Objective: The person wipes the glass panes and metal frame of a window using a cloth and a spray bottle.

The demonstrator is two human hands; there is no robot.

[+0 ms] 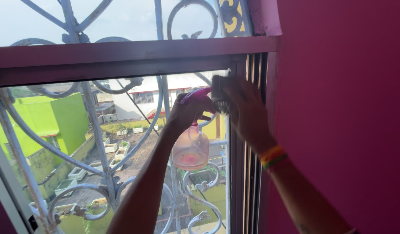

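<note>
Because both arms reach up and away from the camera, the bare forearms come first and the hands sit higher, close to the glass. The right hand (245, 108) has a striped band (272, 157) on its wrist. Its fingers are curled tight around a small scrubbing pad (219, 93), and it pushes the pad against the top corner of the window pane, just under the dark red window frame (135, 56) and right beside the upright frame bars (252, 130). Held flat like that, the pad can rub the glass. The left hand (187, 110) is closed around the pink top of a spray bottle (191, 149), so the clear round belly hangs down below the fist with a little pinkish liquid at the bottom. The bottle is kept up high and just beside the pad, with its nozzle end toward the same corner. To the right stands a deep pink wall (347, 121). Behind the glass runs a curly white metal grille (96, 130). Far past it are a bright green building (52, 119), a white house with a red roof edge (143, 97), and rows of plant boxes (111, 147) on a flat roof below.
</note>
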